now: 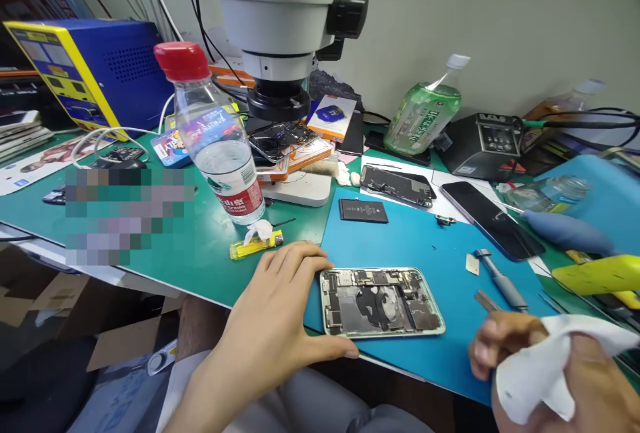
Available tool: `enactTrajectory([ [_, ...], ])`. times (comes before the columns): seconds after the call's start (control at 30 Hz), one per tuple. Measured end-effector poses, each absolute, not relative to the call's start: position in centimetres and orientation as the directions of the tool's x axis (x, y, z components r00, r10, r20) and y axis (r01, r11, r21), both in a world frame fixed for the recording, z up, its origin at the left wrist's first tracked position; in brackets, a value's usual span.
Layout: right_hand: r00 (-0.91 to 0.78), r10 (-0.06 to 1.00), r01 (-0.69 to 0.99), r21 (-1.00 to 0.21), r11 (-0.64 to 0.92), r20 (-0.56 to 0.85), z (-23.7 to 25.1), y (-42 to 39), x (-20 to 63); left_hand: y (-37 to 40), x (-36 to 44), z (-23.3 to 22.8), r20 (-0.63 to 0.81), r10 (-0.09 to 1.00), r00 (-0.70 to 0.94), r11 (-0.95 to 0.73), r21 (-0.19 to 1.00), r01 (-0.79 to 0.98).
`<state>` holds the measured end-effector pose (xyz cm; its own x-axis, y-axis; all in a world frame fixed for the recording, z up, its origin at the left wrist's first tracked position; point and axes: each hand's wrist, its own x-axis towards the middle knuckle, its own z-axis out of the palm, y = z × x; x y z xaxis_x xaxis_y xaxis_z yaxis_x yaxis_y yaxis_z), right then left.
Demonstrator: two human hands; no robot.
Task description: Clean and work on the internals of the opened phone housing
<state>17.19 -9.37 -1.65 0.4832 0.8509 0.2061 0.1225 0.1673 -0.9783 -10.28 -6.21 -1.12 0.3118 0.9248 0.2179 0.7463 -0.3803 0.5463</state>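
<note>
An opened smartphone [383,303] lies on the blue mat, its circuit board and inner parts facing up. My left hand [273,313] braces its left end, fingertips at the far left corner and thumb along the near edge. To the right, my right hand [595,379] is closed on a crumpled white tissue [535,379]. The tissue covers part of the fingers. Beyond the phone rests a black flat battery [363,211]. Between the phone and my right hand are a grey-handled tool [505,283] and a small metal blade [486,300].
A water bottle [220,153] and a yellow lighter [257,245] stand left of the mat [350,246]. A microscope [280,33] hangs over the bench. Behind lie a detached phone screen [397,185] and a dark phone [493,219]. A yellow-handled tool [595,274] sits at right.
</note>
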Motion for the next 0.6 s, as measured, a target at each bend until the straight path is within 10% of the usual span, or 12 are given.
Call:
enactTrajectory([
  [0.6, 0.275, 0.961, -0.314, -0.947, 0.075, -0.015, 0.8, -9.7, 18.1, -6.8, -10.6, -0.9, 0.223, 0.921, 0.319, -0.389, 0.551, 0.738],
])
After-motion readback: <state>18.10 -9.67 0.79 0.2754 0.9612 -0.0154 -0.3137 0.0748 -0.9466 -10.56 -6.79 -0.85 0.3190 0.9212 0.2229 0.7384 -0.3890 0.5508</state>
